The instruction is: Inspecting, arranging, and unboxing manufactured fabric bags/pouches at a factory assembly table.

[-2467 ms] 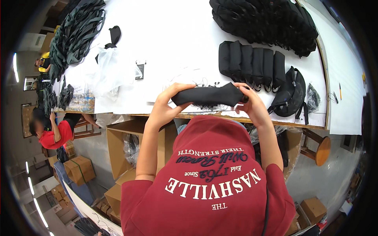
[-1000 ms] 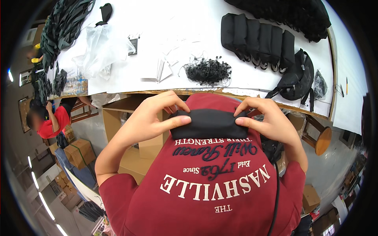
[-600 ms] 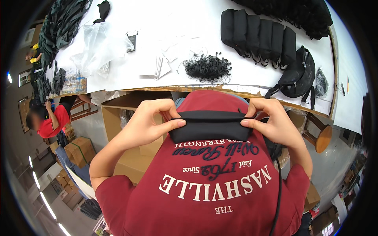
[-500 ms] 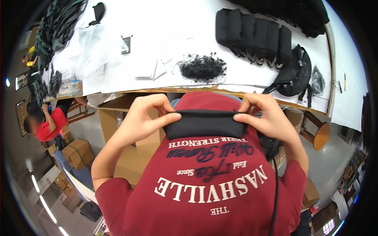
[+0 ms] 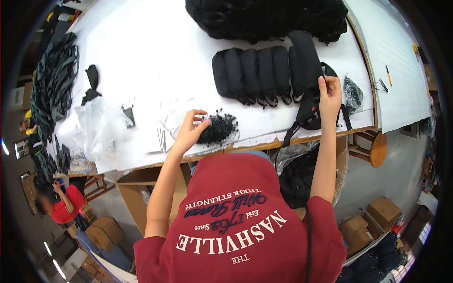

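Note:
My right hand (image 5: 330,94) is stretched out over the table and pinches the lower right edge of a flat black padded fabric piece (image 5: 304,56). That piece stands at the right end of a row of similar black padded pieces (image 5: 250,75). Small loops stick out along the row's near side. My left hand (image 5: 189,132) hovers at the left edge of a tangled heap of small black cord loops (image 5: 221,127). Its fingers are half curled with the thumb apart, and nothing shows between them. A black backpack (image 5: 311,115) lies beneath and beside my right wrist.
A big black fabric pile (image 5: 269,19) lies at the back. Clear plastic bags (image 5: 96,127) and dark straps (image 5: 54,80) lie on the left of the white table (image 5: 137,42). Another bag (image 5: 353,94) sits right. A wooden stool (image 5: 377,150) and a person in red (image 5: 68,205) are beyond.
Both hands held the black padded piece in front of my chest. Now my right hand has carried it forward to the row, while my left hand has let go and moved to the cord heap.

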### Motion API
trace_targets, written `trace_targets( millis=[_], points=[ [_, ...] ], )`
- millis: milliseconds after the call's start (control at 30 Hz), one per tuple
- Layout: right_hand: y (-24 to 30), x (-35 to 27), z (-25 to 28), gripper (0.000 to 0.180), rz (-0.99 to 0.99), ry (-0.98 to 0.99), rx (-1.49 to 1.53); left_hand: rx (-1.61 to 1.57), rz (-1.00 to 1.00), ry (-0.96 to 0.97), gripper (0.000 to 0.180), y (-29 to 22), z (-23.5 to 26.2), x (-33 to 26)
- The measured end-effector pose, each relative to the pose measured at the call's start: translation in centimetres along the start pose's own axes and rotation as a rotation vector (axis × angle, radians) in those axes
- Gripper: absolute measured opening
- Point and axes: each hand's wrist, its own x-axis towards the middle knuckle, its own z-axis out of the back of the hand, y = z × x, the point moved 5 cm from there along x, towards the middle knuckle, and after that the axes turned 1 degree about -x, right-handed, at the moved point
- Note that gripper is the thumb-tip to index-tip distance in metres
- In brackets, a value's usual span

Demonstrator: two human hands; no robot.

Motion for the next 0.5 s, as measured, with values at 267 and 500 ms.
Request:
trace_targets(
  millis=[267, 500],
  points=[
    [-12.6, 5.3, 0.6, 0.027, -0.312, 0.070, -0.173, -0.178, 0.176, -0.160, 0.066, 2.1, -2.3, 10.3],
    [-11.2, 2.4, -1.1, 0.055, -0.658, 0.197, 0.087, -0.294, 0.220, -0.068, 0.067, 1.2, -4.0, 13.6]
  ],
)
